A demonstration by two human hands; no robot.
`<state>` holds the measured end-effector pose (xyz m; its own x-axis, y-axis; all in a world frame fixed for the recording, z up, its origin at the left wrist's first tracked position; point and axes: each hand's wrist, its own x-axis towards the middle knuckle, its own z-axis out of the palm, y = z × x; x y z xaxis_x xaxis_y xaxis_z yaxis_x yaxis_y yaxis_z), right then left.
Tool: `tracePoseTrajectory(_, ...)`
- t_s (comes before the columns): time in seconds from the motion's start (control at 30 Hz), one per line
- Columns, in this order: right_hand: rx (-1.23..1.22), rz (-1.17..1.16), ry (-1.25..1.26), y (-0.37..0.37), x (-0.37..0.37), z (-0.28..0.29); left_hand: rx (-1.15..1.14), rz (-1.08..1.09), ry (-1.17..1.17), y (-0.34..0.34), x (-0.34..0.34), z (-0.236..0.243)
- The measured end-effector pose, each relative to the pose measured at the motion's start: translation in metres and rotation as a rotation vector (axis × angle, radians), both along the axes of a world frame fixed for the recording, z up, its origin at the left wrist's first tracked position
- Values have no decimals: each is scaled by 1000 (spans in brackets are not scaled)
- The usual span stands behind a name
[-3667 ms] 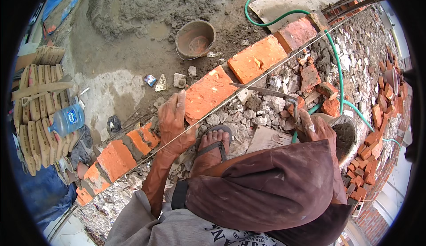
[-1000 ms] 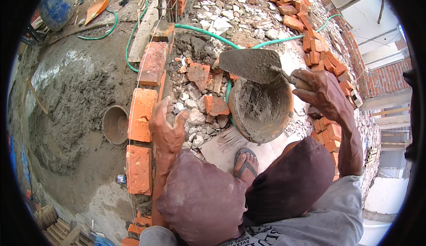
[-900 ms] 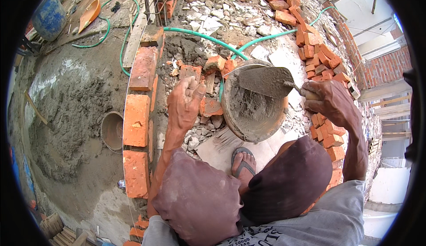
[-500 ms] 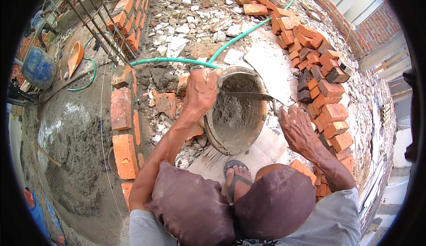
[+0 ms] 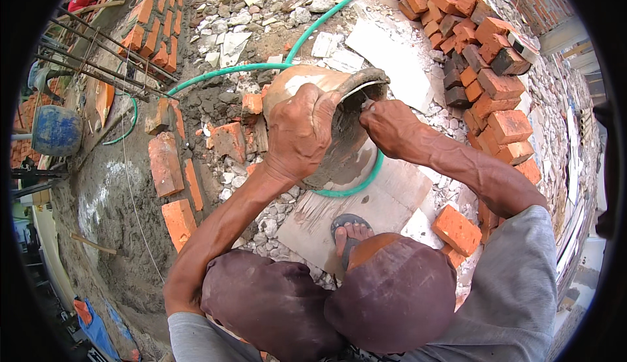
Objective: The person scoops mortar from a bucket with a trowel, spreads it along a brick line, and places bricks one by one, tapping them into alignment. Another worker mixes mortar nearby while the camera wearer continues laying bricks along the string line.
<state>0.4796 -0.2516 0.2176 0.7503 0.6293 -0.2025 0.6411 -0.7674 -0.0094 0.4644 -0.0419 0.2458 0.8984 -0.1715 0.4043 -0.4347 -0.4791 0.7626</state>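
Observation:
A mortar-caked bucket [image 5: 287,89] is tipped on its side before me, its mouth turned to the right. My left hand [image 5: 302,130] is closed on the bucket's upper rim. At the mouth, my right hand [image 5: 392,127] makes a fist around the handle of a trowel [image 5: 366,103]. Only a little of the trowel shows; its blade is hidden inside the bucket. Grey mortar coats the bucket's inner wall.
A green hose [image 5: 222,71] runs behind the bucket. Loose bricks [image 5: 499,84] are heaped to the right. On the left are a brick course [image 5: 166,163], wet mortar [image 5: 124,231], steel bars [image 5: 98,68] and a blue drum [image 5: 57,130]. My sandalled foot [image 5: 349,231] stands on a board [image 5: 313,221].
The bucket has gone from roughly upright to tipped over. My right hand has moved left and up to its mouth, and the trowel blade has gone out of sight.

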Motion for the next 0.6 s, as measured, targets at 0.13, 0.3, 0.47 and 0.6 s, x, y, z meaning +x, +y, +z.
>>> tracePoseTrajectory(0.13,216,64,380,-2,0,-33,-110,69,52,23,3,-5)
tracePoseTrajectory(0.3,502,-360,918,32,-15,-40,-263,132,28,60,8,-10)
tracePoseTrajectory(0.47,1065,-894,1472,60,-30,-20,-299,147,-47,70,10,-27)
tracePoseTrajectory(0.6,1565,-887,2058,64,-25,-34,-206,187,-171,69,8,-31)
